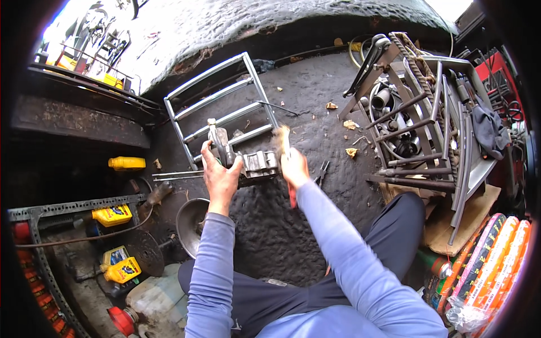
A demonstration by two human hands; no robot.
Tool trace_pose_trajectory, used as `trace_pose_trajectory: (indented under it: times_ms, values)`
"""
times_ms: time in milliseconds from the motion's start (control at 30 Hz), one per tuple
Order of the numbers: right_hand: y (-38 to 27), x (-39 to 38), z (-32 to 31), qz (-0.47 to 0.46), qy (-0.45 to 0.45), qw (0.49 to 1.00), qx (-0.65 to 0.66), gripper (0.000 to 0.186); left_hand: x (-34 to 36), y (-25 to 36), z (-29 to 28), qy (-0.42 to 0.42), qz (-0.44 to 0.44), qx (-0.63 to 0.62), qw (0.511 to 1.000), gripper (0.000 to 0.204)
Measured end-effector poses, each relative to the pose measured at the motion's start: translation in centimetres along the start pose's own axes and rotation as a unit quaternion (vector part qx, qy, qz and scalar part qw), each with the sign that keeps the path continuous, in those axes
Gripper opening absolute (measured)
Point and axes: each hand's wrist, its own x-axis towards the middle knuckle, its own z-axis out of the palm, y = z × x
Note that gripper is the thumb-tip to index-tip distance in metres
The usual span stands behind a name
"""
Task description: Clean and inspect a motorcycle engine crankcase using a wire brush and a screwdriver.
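Note:
My left hand (221,176) is closed on the left end of a grey metal machine part (260,162) with a ribbed, blocky body. An upright curved piece (221,141) rises at that end, between thumb and fingers. At the part's right end, my right hand (295,168) is wrapped round a brush (282,137). Its worn, tan bristles point away from me, and a red handle end shows below the fist. The bristles are slightly blurred. Just right of this hand, pliers (322,172) lie on the dark ground.
Beyond my hands lies a silver metal frame (220,92) with crossbars. A metal bowl (190,225) is by my left forearm. At right stands a rack (414,127) heaped with rods and parts. Yellow bottles (127,163) are at left; wrapped rolls (490,253) stand lower right.

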Motion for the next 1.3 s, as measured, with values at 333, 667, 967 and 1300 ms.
trace_pose_trajectory:
  times_ms: [333, 667, 967, 1300]
  values:
    - [-2.4, 0.1, 0.6, -0.051, 0.052, 0.997, -0.029, 0.023, -0.9, -1.4, 0.5, 0.033, -0.042, -0.014, 0.998, 0.073]
    - [-1.8, -5.1, -2.7, 0.019, 0.161, 0.986, 0.048, 0.022, -2.5, 2.9, 2.7, 0.083, -0.019, 0.022, 0.996, 0.077]
    - [2.6, -1.8, -2.2, -0.023, 0.160, 0.985, -0.057, 0.023, -1.5, 4.4, 3.6, 0.055, -0.027, 0.008, 0.998, 0.086]
    - [1.6, -2.7, -2.4, -0.040, 0.012, 0.998, 0.048, 0.025, -0.6, 4.4, 3.9, 0.078, -0.043, 0.040, 0.995, 0.080]
